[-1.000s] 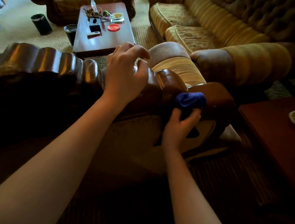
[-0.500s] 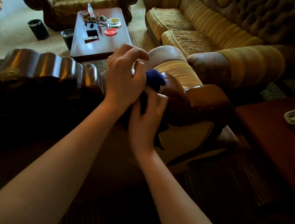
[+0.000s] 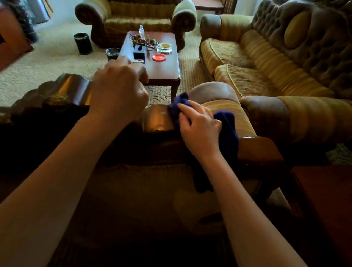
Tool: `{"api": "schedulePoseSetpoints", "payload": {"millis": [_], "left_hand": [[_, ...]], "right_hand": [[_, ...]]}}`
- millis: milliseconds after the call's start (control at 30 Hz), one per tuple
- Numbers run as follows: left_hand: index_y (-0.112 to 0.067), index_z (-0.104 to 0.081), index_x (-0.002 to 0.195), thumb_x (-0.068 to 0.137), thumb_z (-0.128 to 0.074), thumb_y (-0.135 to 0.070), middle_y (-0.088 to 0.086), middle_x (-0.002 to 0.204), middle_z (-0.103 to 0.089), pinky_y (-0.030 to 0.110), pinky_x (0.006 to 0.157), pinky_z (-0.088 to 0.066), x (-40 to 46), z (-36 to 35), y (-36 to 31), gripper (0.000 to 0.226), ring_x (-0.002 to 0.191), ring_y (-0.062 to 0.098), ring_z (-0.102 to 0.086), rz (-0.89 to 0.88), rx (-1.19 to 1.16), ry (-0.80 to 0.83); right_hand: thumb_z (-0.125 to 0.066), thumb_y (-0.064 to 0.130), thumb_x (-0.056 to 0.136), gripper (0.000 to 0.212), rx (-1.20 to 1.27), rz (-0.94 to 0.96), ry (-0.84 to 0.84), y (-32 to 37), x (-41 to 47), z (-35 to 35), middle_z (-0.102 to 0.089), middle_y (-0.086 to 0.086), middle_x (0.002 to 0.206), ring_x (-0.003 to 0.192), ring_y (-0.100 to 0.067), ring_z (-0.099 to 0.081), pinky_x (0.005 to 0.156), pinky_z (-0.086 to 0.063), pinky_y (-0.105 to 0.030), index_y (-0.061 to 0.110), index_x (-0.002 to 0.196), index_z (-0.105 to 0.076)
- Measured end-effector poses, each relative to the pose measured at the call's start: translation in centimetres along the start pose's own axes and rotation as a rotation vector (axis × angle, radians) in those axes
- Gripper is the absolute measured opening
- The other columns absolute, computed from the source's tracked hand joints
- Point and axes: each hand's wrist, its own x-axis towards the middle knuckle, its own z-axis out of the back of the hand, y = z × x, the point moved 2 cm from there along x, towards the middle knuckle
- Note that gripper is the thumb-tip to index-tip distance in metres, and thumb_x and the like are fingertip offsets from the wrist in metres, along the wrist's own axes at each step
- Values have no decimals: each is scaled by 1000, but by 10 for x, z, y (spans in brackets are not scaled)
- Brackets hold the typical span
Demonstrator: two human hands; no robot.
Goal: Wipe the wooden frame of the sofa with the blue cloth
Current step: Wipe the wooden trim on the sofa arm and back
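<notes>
Both hands [image 3: 198,128] slid blue cloth [image 3: 228,127] along wooden frame [image 3: 159,119].

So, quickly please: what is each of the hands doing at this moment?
Left hand: fingers curled, rests on the wooden frame; whether it grips anything cannot be told.
Right hand: presses the blue cloth on the frame.

- Daylight enters behind the far armchair [image 3: 138,8]; carpet near it is bright.
- Foreground below it lies in deep shadow.
- Wide-angle bending at the edges; left edge blurred.
</notes>
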Motion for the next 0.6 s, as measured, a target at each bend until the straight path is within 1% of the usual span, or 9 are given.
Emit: {"api": "schedulePoseSetpoints", "payload": {"millis": [33,67,133,233,333,433,500,533,600], "left_hand": [[-7,-65,101,87,-44,-6,18,101,-58,41,83,-40,0,3,5,25,95,32,-52,-23,115,-1],[-6,-65,99,85,-45,-6,18,98,-59,43,83,-38,0,5,9,25,92,34,-52,-31,200,-7],[-5,-66,97,83,-45,-5,17,95,-60,42,84,-35,-3,7,19,25,91,34,-53,-29,265,-34],[-3,-66,92,78,-42,-5,18,90,-60,43,87,-35,-6,6,31,27,88,35,-55,-19,206,-97],[-4,-68,93,75,-41,-6,17,92,-62,42,91,-37,-5,6,29,32,89,33,-56,27,78,-140],[-2,-68,91,75,-39,-7,18,91,-63,42,88,-41,-6,11,26,33,86,31,-57,63,-41,-157],[-2,-68,91,76,-39,-9,17,91,-63,40,88,-40,-7,13,26,34,86,31,-57,71,-62,-156],[-3,-68,91,76,-38,-9,17,91,-63,40,88,-40,-8,13,27,34,87,30,-57,73,-62,-152],[-4,-68,90,77,-37,-11,16,90,-63,39,87,-40,-9,12,28,34,86,29,-57,83,-61,-137]], "right_hand": [[-47,31,90,31,-12,98,-24,11,-6,-4,-60,5,127,120,-21,-50,89,-35,-41,28,112,-69],[-45,34,88,32,-28,187,-47,22,-13,-8,-62,7,122,116,-20,-52,84,-33,-39,29,108,-70],[-45,35,85,33,-97,296,-72,38,-25,-16,-64,8,118,113,-20,-53,81,-30,-38,28,103,-72],[-52,31,82,29,-273,244,-69,53,-21,-22,-62,3,123,116,-24,-51,82,-24,-38,25,104,-69],[-44,31,89,33,-411,199,160,60,2,-28,-49,2,137,126,-25,-38,91,-23,-44,25,117,-60],[-41,30,89,31,-384,137,353,61,32,-27,-52,5,127,121,-22,-38,88,-23,-44,30,113,-60],[-39,29,88,30,-390,113,463,63,44,-27,-55,4,121,117,-22,-40,85,-23,-45,31,108,-61],[-39,28,89,30,-403,118,486,63,45,-28,-56,3,120,116,-22,-41,87,-24,-47,31,108,-62],[-39,30,90,31,-432,160,433,64,37,-27,-55,4,123,119,-22,-40,92,-24,-48,30,112,-61]]}}
